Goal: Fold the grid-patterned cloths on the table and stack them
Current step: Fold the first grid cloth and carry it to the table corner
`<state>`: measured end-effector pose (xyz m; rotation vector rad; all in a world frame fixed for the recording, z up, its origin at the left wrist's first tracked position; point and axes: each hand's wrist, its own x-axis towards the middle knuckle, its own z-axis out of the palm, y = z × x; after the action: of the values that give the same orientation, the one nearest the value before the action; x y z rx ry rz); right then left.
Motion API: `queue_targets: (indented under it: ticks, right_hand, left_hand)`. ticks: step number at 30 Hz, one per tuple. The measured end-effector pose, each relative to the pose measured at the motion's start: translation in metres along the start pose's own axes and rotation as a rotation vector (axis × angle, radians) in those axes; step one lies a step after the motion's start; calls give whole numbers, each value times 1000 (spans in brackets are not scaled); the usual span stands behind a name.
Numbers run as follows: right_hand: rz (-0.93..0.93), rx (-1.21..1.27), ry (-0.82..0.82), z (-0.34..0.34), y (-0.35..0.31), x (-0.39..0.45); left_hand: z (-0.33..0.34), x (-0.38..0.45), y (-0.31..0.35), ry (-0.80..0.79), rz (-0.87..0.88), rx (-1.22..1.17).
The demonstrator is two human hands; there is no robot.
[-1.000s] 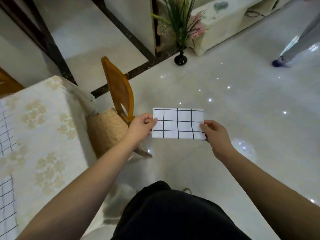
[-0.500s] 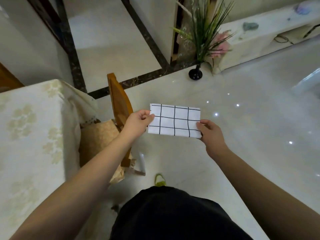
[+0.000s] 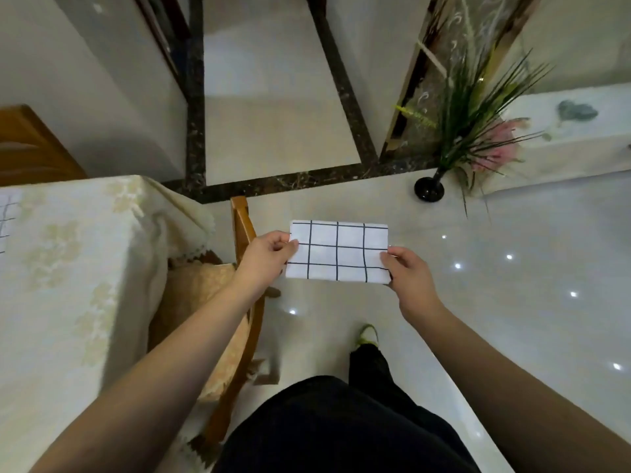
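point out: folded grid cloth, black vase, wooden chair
folded grid cloth [image 3: 338,251]: head view, centre of the white panel.
black vase [image 3: 429,189]: head view, round base.
wooden chair [image 3: 241,222]: head view, top of the backrest.

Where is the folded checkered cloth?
Mid-view, the white black-grid folded cloth is held above the floor between the left hand and right hand, right of the wooden chair.

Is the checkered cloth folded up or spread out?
Folded: the cloth is a small neat rectangle, pinched at its ends by the left hand and right hand.
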<state>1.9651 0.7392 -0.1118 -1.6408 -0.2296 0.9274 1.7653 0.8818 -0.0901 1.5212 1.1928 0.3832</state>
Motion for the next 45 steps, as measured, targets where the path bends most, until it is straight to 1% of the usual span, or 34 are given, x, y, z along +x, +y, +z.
queue_targets:
  ticks: [3, 8, 12, 16, 20, 24, 28, 32, 37, 45]
  right_hand:
    - [8, -61, -81, 6, -15, 53]
    - [14, -115, -205, 23, -55, 129]
    - [-18, -199, -323, 45, -81, 170]
    - [-18, -243, -420, 78, -96, 200]
    - [-3, -277, -510, 124, -106, 225]
    - [-10, -319, -576, 181, -115, 250]
    - [-4, -376, -632, 238, -122, 267]
    - [10, -439, -686, 290, -127, 280]
    - [10, -514, -784, 345, -127, 291]
    - [33, -648, -986, 438, -122, 323]
  left_hand:
    - [4, 30, 16, 77, -29, 35]
    - [9, 69, 41, 183, -88, 10]
    - [3, 91, 48, 267, -153, -14]
    - [-8, 108, 50, 388, -208, -85]
    - [-30, 130, 46, 499, -282, -159]
    - [-61, 159, 35, 602, -360, -171]
    - [-96, 182, 25, 661, -422, -257]
    - [-125, 194, 11, 723, -402, -340]
    - [-152, 202, -5, 808, -432, -433]
    - [-178, 225, -24, 975, -527, -556]
